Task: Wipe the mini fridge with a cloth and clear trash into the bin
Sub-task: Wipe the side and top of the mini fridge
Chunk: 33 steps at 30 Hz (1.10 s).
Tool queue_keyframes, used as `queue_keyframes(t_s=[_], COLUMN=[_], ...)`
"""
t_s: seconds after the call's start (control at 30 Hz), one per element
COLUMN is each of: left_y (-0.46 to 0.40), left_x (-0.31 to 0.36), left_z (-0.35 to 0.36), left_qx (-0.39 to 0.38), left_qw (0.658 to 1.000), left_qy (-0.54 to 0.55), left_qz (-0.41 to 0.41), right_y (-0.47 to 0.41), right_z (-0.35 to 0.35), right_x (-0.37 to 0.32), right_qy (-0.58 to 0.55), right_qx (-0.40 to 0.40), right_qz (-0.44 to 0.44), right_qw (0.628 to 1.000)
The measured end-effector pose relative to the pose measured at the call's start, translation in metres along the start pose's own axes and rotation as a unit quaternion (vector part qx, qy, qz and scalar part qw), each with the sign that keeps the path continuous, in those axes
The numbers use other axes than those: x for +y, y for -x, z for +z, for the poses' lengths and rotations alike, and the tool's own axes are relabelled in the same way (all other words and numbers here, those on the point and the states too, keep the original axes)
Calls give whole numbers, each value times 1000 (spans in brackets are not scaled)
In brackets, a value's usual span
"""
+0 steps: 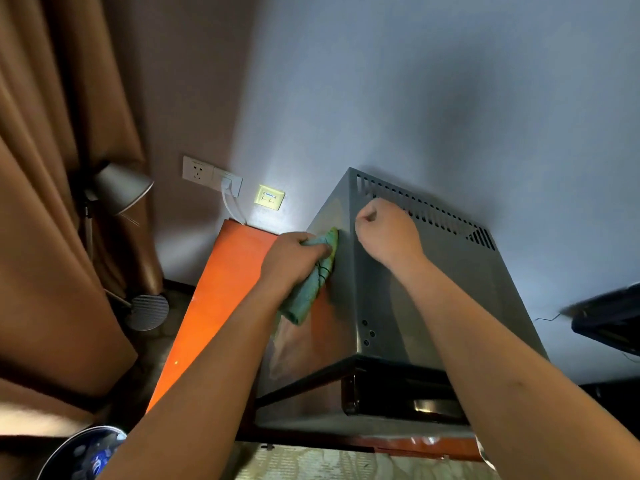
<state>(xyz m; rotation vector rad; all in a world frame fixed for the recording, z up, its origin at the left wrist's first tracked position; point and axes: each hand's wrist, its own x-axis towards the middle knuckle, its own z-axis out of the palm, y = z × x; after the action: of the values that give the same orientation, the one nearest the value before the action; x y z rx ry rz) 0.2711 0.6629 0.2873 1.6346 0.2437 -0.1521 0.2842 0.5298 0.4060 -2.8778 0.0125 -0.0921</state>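
Observation:
The grey metal mini fridge [446, 292] stands against the wall, its vented top facing me and its dark door edge low at the front. My left hand [294, 259] grips a bunched green cloth [313, 282] and holds it against the fridge's left side panel. My right hand [386, 230] rests on the fridge top near the left edge, fingers curled into a loose fist with nothing in them. A bin [81, 453] holding some trash shows at the bottom left corner, partly behind my left forearm.
An orange wooden surface [221, 292] runs along the fridge's left side. A floor lamp [117, 192] and brown curtain [52, 202] fill the left. Wall sockets [211, 174] with a white plug sit behind. A dark object [609, 317] juts in at the right edge.

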Motion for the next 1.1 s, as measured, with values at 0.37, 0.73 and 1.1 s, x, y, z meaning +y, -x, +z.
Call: queue_keyframes(t_s=[0.37, 0.73, 1.1], left_y=[-47, -64, -77], left_x=[-2, 30, 41], left_z=[0, 5, -7], left_qx=[-4, -7, -53], left_qw=[999, 999, 998], left_qy=[-50, 28, 29], left_qz=[10, 35, 24], right_y=[-39, -44, -74], right_z=[36, 39, 5], right_x=[-5, -3, -21], right_qy=[-81, -29, 5], right_qx=[146, 129, -89], right_qz=[66, 76, 155], right_qw=[984, 988, 984])
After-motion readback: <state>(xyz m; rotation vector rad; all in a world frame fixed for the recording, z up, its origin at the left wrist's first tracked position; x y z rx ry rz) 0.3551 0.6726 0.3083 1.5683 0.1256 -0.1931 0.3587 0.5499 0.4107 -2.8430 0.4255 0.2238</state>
